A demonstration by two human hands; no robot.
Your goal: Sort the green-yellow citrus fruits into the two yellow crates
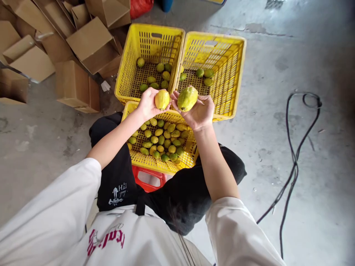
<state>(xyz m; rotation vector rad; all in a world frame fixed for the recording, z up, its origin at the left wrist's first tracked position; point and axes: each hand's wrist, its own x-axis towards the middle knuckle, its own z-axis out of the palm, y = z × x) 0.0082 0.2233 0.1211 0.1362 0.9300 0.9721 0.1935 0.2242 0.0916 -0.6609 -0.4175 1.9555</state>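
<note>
My left hand (147, 106) has its fingers curled round a yellow lemon (162, 99). Beside it, my right hand (203, 113) holds a larger green-yellow lemon (188, 98) on its palm and fingers. Both hands are raised above the line where three yellow plastic crates meet. The near crate (155, 167), between my knees, has many yellow and green lemons (161, 139) in it. In the back left crate (122, 62) lie several lemons (151, 79). A smaller group of greenish lemons (209, 73) lies in the back right crate (240, 74), partly hidden by my right hand.
Cardboard boxes (88, 46) are piled at the upper left. A red stool (148, 179) shows under the near crate. On the concrete floor at the right lies a looped black cable (295, 162). A red bag (141, 7) sits behind the crates.
</note>
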